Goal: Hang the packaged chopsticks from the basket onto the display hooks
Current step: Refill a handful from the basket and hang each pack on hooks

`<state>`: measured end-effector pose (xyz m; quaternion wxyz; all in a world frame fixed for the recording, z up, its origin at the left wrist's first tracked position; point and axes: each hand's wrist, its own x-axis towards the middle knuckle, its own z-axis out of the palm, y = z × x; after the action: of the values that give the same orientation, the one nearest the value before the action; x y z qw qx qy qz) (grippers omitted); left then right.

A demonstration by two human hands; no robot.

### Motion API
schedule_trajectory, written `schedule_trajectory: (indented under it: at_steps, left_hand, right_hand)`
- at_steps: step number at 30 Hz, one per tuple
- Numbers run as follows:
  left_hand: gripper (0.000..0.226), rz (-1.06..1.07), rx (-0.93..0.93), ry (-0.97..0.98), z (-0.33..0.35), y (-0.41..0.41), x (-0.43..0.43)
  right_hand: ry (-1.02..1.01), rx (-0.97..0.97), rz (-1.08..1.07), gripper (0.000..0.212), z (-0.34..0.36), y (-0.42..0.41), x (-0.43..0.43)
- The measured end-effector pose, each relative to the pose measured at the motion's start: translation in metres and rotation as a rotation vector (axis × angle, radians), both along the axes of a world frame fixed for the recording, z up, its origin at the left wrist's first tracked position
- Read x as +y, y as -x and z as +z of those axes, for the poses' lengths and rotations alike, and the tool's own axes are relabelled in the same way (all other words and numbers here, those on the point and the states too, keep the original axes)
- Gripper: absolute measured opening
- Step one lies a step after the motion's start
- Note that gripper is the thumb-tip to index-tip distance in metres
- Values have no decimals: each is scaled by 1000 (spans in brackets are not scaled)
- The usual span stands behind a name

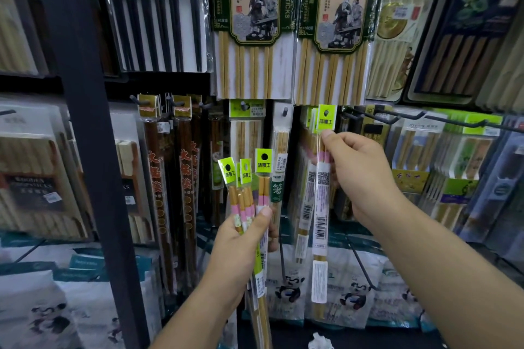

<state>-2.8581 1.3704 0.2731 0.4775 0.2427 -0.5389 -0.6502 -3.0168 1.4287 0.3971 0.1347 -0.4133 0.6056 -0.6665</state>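
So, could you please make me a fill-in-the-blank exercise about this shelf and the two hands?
1. The left hand grips several packets; the right hand pinches only ____ packet.
2. The large packs above bear the English word ____.
3. The pack at top left holds ____ chopsticks.
Missing words: one; CHOPSTICKS; black.

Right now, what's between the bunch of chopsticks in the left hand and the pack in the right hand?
In the head view, between the bunch and the held pack hang a green-labelled chopstick pack and barcoded packs.
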Motion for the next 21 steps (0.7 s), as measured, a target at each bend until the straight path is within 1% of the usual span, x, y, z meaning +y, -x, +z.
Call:
schedule_trajectory:
  at_steps: [4, 11, 13, 16, 18, 21]
  left_hand:
    - [24, 8, -44, 13, 0, 0, 0]
    - [35, 15, -49, 32, 0, 0, -1]
    - [42, 11, -20, 15, 0, 0, -1]
    - [51, 6, 41, -15, 1, 1, -1]
    - [49, -7, 57, -21, 1, 1, -1]
    - [47, -22, 66, -20, 1, 1, -1]
  right_hand:
    - [-19, 1, -5, 44, 1, 3, -3]
    - [-75, 63, -23, 48, -10, 7, -5]
    - [-87, 107, -77, 41, -15, 8, -4]
    - [-79, 137, -143, 25, -24, 10, -3]
    - [-69, 140, -173, 16, -30, 9, -2]
    - [-34, 164, -205, 14, -36, 4, 2]
